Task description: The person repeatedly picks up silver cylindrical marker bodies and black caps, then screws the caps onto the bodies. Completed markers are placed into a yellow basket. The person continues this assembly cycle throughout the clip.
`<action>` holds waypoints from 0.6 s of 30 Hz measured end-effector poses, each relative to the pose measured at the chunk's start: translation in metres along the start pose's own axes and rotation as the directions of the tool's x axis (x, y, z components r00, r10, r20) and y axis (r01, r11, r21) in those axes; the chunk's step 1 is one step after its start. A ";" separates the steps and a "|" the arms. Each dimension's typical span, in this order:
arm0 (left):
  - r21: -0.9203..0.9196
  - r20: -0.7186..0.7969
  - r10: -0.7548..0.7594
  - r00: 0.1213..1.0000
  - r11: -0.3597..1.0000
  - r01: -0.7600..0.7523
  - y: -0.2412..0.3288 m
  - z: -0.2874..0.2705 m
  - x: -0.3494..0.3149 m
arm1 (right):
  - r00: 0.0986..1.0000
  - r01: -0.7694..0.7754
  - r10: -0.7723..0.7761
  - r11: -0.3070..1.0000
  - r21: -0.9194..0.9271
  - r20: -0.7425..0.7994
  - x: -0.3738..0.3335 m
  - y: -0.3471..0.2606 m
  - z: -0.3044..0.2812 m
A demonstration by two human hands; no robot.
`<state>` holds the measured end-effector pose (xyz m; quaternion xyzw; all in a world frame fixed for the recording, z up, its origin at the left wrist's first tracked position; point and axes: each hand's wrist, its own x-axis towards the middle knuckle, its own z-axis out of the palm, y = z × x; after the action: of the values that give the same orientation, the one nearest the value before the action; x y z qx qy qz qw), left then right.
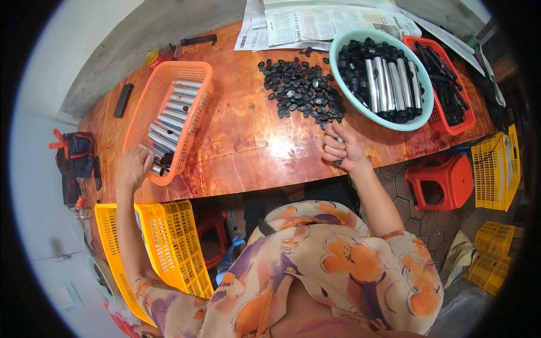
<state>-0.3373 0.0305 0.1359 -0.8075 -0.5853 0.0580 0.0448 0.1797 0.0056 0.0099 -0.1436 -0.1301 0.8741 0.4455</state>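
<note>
At the near left end of the orange-red plastic basket (201, 70), my left hand (135, 168) reaches over the rim, its fingers curled at the silver metal tubes (179, 107) lying in it. The fingertips are partly hidden among the tubes; they look closed on one. My right hand (345, 147) is a fist above the table's near edge. A slim dark-and-shiny piece (340, 139) shows between its fingers, mostly covered. Just beyond this fist spreads a pile of small black oval plastic caps (301, 90). Silver tubes with black ends (389, 84) lie on black plastic parts in a light green basin (420, 121).
A red basket (466, 125) of black parts stands right of the basin, with newspapers (293, 25) behind. A black block (123, 100) lies at left. Yellow crates (174, 236) stand below the table's left edge; a red stool (442, 180) is at right.
</note>
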 end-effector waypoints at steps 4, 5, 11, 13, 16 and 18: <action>0.038 -0.074 -0.067 0.995 0.997 0.070 -0.001 0.007 -0.017 | 1.000 -0.013 0.012 1.000 0.016 0.016 0.003 0.003 0.005; 0.045 -0.101 -0.052 0.994 0.997 0.056 0.004 0.005 -0.011 | 0.999 -0.024 0.023 0.999 0.022 0.045 0.005 0.002 0.002; -0.071 -0.187 -0.128 0.974 0.991 0.116 -0.011 0.033 0.001 | 0.998 -0.011 0.009 1.000 0.028 0.068 0.003 0.005 0.005; -0.182 -0.111 -0.230 0.967 0.961 0.207 -0.010 0.044 0.009 | 0.998 -0.020 0.020 1.000 0.015 0.054 0.002 0.003 0.004; -0.180 -0.219 -0.146 0.965 0.978 0.107 -0.007 0.041 0.009 | 0.995 -0.016 0.015 1.000 0.013 0.099 0.000 0.002 0.003; -0.176 -0.310 -0.107 0.945 0.983 0.054 -0.013 0.052 0.004 | 0.995 -0.028 0.026 0.999 0.017 0.101 0.002 0.001 0.005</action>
<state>-0.3560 0.0391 0.0862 -0.7826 -0.6057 -0.1234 0.0738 0.1755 0.0062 0.0140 -0.0972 -0.1426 0.8872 0.4279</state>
